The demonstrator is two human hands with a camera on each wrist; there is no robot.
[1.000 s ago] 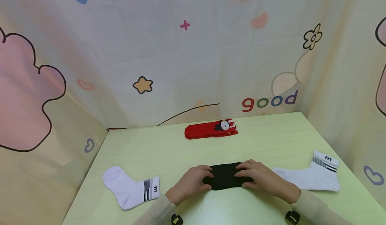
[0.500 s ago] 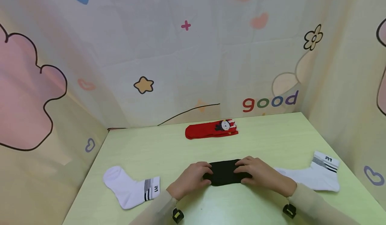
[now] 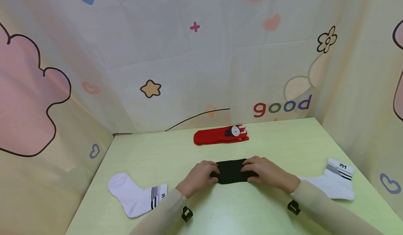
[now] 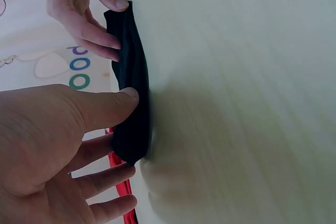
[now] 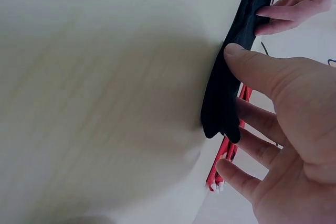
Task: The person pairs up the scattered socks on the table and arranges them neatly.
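A folded black sock point(image 3: 230, 172) lies flat and crosswise at the middle of the table, between both hands. My left hand point(image 3: 199, 177) pinches its left end, thumb on the near edge and fingers on the far side. At the right end my right hand point(image 3: 267, 172) holds it the same way. Several cloth layers show along the black sock's near edge point(image 5: 220, 98) in the right wrist view. Beyond it lies a folded red sock point(image 3: 211, 136) with a cartoon figure near one end.
One white sock point(image 3: 135, 198) with black stripes lies at the left, its cuff close to the left forearm. Another white sock point(image 3: 338, 184) rests near the table's right edge, partly hidden by the right arm. A printed curtain point(image 3: 195, 70) stands behind the table point(image 3: 151, 158).
Both hands have moved the black sock away from the person, closer to the red sock, keeping hold of its ends. The red and white socks stay where they were.
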